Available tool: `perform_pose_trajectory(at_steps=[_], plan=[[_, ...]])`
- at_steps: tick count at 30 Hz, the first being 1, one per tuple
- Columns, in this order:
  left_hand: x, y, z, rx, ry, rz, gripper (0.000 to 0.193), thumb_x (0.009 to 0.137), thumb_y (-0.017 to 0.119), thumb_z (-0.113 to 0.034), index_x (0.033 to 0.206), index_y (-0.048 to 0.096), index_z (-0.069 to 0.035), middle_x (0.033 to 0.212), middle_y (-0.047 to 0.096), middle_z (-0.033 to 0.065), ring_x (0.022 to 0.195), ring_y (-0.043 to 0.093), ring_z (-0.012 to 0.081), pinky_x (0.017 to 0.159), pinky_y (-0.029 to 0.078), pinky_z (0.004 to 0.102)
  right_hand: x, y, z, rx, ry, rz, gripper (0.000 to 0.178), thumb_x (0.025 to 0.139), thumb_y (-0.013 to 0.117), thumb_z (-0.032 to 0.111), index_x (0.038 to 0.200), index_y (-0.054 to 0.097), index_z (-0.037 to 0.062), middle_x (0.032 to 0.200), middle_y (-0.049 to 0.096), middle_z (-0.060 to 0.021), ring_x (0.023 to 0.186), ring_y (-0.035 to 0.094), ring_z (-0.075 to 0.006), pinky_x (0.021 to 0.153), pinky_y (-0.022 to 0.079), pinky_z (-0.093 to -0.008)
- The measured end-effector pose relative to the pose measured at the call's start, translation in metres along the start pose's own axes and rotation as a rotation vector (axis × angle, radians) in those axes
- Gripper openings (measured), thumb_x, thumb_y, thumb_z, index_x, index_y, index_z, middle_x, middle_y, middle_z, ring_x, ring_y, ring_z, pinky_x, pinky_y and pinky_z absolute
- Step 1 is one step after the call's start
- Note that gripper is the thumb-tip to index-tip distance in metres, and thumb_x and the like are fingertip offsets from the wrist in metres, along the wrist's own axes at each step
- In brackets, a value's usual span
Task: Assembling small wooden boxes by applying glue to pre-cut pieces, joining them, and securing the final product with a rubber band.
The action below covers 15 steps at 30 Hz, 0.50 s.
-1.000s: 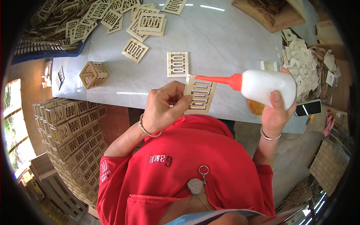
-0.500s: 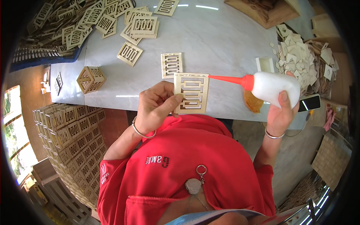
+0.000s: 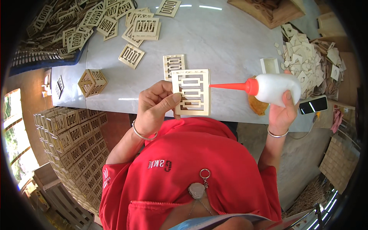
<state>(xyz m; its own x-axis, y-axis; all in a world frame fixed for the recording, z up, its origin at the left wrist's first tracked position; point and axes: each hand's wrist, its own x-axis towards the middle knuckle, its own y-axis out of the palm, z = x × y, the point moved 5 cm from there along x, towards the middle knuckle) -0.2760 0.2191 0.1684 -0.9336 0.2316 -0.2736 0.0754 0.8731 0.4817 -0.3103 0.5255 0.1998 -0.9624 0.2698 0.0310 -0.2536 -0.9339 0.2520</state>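
Observation:
Pinched at its left edge, a pale wooden lattice panel (image 3: pixel 191 102) is upright in my left hand (image 3: pixel 156 105), over the near part of the table. My right hand (image 3: pixel 284 111) is wrapped round a white glue bottle (image 3: pixel 276 89) with a long red nozzle (image 3: pixel 229 86). The bottle lies sideways, and its tip points left, at or very close to the panel's right edge; I cannot tell whether they touch. Just behind the held panel lies a second lattice panel (image 3: pixel 174 61), partly covered by it.
Loose lattice panels (image 3: pixel 146 27) lie at the back left, beside a heaped blue basket (image 3: pixel 78 57). An assembled lattice box (image 3: pixel 92 82) stands at left, above stacked boxes (image 3: pixel 73 142). Thin wood pieces (image 3: pixel 303 57), a small white tray (image 3: pixel 270 66) and a phone (image 3: pixel 313 105) are at right.
The nozzle tip has moved from the panel's top right corner down along its right edge. The panel has shifted slightly left and up, and the bottle has moved left with my right hand.

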Motion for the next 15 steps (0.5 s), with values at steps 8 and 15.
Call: perform_pose_trajectory(at_steps=[8, 15], plan=[[0.002, -0.007, 0.002, -0.059, -0.004, -0.019, 0.012, 0.091, 0.053, -0.003, 0.098, 0.056, 0.006, 0.086, 0.065, 0.0144, 0.063, 0.060, 0.0146, 0.053, 0.049, 0.0259, -0.008, -0.007, -0.002, -0.025, 0.055, 0.186, 0.071, 0.079, 0.069, 0.025, 0.132, 0.036, -0.0085, 0.129, 0.047, -0.0170, 0.113, 0.052, -0.0281, 0.097, 0.042, -0.0407], [-0.002, -0.010, -0.002, -0.097, 0.011, -0.044, 0.012, 0.091, 0.053, -0.003, 0.098, 0.056, 0.006, 0.087, 0.066, 0.0148, 0.063, 0.060, 0.0151, 0.054, 0.049, 0.0264, -0.012, -0.001, -0.004, -0.030, 0.061, 0.185, 0.078, 0.073, 0.073, 0.031, 0.130, 0.037, -0.0080, 0.109, 0.054, -0.0143, 0.100, 0.056, -0.0245, 0.087, 0.045, -0.0337]])
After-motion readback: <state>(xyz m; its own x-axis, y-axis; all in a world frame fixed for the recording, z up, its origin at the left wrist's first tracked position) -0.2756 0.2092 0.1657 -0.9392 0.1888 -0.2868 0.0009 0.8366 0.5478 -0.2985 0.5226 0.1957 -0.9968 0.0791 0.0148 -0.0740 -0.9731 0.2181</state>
